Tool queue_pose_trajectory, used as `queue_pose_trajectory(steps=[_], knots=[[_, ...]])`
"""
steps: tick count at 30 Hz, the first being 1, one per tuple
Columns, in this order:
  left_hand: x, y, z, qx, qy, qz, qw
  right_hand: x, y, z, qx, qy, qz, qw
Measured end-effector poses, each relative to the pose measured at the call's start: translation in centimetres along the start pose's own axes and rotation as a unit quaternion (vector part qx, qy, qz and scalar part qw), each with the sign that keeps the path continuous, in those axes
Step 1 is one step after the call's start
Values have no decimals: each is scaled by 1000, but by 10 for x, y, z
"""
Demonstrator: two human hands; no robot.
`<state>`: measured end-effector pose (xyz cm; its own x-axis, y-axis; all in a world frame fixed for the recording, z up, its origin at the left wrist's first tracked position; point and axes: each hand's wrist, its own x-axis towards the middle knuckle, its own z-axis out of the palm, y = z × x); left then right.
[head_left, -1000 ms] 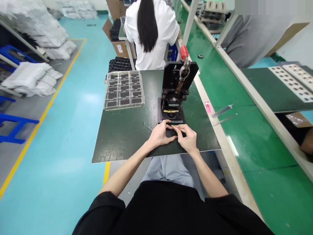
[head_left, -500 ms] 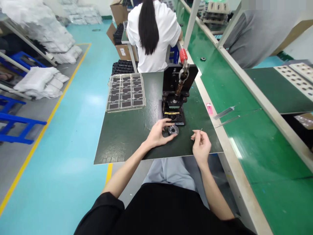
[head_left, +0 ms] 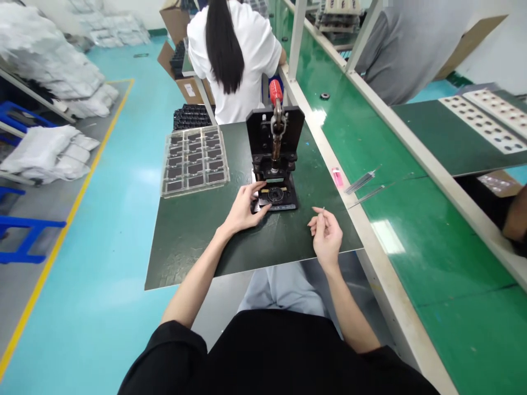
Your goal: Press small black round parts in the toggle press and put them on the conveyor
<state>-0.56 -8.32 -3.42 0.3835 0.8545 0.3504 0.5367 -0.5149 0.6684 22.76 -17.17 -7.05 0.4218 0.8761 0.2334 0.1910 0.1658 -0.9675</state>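
Note:
A black hand press [head_left: 276, 148] with a red-topped lever stands on the dark green tabletop [head_left: 185, 241]. On its base, between two yellow strips, lies a round dark ring-shaped part [head_left: 275, 194]. My left hand [head_left: 246, 209] is at the left of the base, thumb and fingers spread around the ring's near side; the fingertips rest at the base and do not appear closed on the ring. To the right of the press, my right hand [head_left: 328, 233] is raised in a pinch. A thin grey piece [head_left: 323, 209] sticks up from its fingertips, mostly hidden.
A clear tray [head_left: 195, 162] of dark rectangular pieces sits left of the press. Thin grey strips [head_left: 360, 181] and a pink item [head_left: 337, 177] lie on the rail at right, beside the green conveyor belt [head_left: 349, 126]. A co-worker [head_left: 234, 55] sits ahead.
My left hand has carried the ring-shaped part forward onto the press base and loosened its fingers from it. The right hand keeps its pinch beside the press. The whole view has shifted.

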Motion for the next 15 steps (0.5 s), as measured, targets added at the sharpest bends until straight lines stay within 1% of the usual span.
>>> queue_pose_trajectory(steps=[2,4,6,8,11,13,15], knots=[[-5,3,-17,6,28,-5,1000,0,-1,1,20,6,0,1000],[-2,8,-35,9,80,-14,997,1,0,1,25,6,-10,1000],[12,18,-51,4,140,-8,990,2,1,1,14,1,-19,1000],[35,30,-63,-3,187,22,982,2,2,0,-3,-9,-25,1000],[79,48,-71,-17,231,66,971,1,-1,-2,-29,-37,-27,999],[104,55,-68,-27,249,70,966,2,-7,-2,-56,-75,-30,995],[118,57,-60,-35,282,61,957,8,-17,1,-105,-120,-56,986]])
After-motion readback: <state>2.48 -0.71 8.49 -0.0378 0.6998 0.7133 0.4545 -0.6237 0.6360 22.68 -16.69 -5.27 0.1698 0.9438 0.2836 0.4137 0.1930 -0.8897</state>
